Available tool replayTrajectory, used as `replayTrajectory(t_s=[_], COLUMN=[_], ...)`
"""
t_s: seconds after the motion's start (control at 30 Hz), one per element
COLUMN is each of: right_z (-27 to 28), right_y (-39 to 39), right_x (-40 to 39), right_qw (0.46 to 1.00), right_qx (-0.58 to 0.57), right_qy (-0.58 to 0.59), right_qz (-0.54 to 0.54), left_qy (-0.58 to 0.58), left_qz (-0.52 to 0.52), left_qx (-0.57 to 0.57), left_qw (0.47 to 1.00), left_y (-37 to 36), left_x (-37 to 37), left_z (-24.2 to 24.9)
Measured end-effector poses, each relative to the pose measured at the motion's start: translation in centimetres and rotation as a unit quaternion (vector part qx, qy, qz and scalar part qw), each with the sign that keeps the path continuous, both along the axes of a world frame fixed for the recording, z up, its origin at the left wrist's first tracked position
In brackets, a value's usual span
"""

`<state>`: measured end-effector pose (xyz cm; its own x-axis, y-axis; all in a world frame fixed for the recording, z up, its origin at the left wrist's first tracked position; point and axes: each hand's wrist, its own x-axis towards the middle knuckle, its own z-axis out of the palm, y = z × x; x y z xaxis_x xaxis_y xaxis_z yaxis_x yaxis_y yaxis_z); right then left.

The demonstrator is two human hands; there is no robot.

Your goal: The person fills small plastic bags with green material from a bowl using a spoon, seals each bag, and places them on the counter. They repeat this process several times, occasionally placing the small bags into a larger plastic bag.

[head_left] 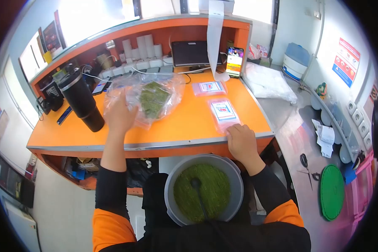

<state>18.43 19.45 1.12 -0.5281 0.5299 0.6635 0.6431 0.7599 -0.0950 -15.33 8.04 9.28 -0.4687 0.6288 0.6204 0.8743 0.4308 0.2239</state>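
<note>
Two hands on the orange counter, well apart. The left hand lies flat with fingers spread on the near edge of a large clear plastic bag, which sits at the middle-left of the counter beside a black tumbler. A clump of green shredded material shows through the film.

Handling, as judged: the bag looks light, limp and slippery — thin film that would crumple and slide under a palm. A pinch at the loose rim or a bunched corner seems a better hold than the middle, where the contents would shift.

The right hand rests at the counter's front edge, fingers loosely curled, fingertips touching the lower end of a small labelled sachet — whether it pinches it I cannot tell. A second sachet lies beyond.

Below, a grey bowl of the same green stuff, spoon standing in it.
</note>
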Motion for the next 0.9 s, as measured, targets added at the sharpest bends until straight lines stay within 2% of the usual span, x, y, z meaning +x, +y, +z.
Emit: replayTrajectory(t_s=[0.1, 0.2, 0.3, 0.4, 0.5, 0.6, 0.7, 0.8, 0.9], right_z=[0.4, -0.2, 0.2, 0.8, 0.6, 0.7, 0.4, 0.1, 0.3], right_y=[0.2, 1.3, 1.6, 1.1, 0.8, 0.8, 1.1, 1.7, 1.6], right_x=[-0.5, -0.4, -0.5, -0.5, 0.0, 0.2, 0.4, 0.5, 0.5], right_qw=[1.000, 0.999, 1.000, 0.999, 0.999, 0.999, 0.999, 0.999, 0.998], right_qx=[-0.011, -0.005, 0.004, -0.008, 0.004, 0.012, 0.001, 0.001, -0.004], right_qy=[-0.017, -0.033, -0.018, -0.039, -0.039, -0.035, -0.007, 0.027, 0.060], right_qz=[-0.017, -0.012, 0.013, 0.005, 0.023, 0.029, 0.039, 0.039, 0.017], left_qy=[0.025, -0.096, -0.105, -0.008, 0.016, -0.054, -0.011, -0.009, -0.138], left_qz=[-0.114, -0.079, -0.070, -0.007, -0.019, -0.005, 0.081, 0.240, 0.173], left_qx=[0.086, -0.014, -0.081, -0.151, -0.138, -0.109, -0.181, -0.103, -0.164], left_qw=[0.989, 0.992, 0.989, 0.988, 0.990, 0.993, 0.980, 0.965, 0.961], left_y=[-0.4, -0.2, 0.8, 1.2, 3.4, 5.9, 7.7, 7.6, 7.5], left_x=[0.1, -0.1, -0.5, 1.1, -1.5, -4.4, -7.7, -8.4, -9.6], left_z=[-2.1, -3.8, -4.1, -2.4, -4.3, -5.5, -5.3, -3.5, 0.1])
